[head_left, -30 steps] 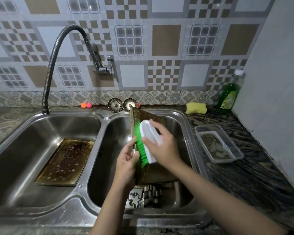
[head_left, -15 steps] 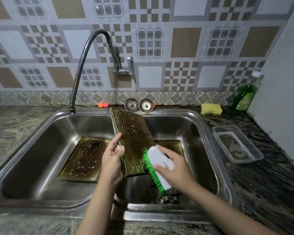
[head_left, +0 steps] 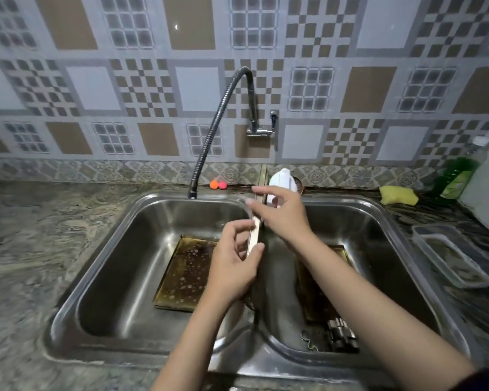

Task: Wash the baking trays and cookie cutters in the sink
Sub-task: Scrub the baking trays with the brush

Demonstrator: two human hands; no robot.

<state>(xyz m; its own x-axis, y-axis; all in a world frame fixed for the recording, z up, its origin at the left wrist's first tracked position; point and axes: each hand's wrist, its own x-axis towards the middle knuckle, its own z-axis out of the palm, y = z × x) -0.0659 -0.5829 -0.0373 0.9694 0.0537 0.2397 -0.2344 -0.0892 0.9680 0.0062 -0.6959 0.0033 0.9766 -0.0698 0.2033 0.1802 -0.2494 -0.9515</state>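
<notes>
My left hand (head_left: pixel 232 266) pinches the near edge of a brown-stained baking tray (head_left: pixel 255 231), which stands upright and edge-on above the divider of the steel double sink (head_left: pixel 153 200). My right hand (head_left: pixel 284 215) holds a white-backed scrub brush (head_left: pixel 281 180) against the tray's far right side; its bristles are hidden. A second sudsy tray (head_left: pixel 185 275) lies flat in the left basin. A third tray (head_left: pixel 338 258) lies in the right basin, partly behind my right forearm. Metal cookie cutters (head_left: pixel 342 337) sit at the front of the right basin.
A flexible faucet hose (head_left: pixel 218 122) arches from the wall down to the left basin's back rim. Two small orange and pink balls (head_left: pixel 218 184) lie behind the sink. On the right counter are a yellow sponge (head_left: pixel 397 194), a green soap bottle (head_left: pixel 460 176) and a clear plastic container (head_left: pixel 452 255).
The tray has turned from face-on to edge-on. My right hand has moved the brush from the tray's near lower end up to its far end. The view has shifted left.
</notes>
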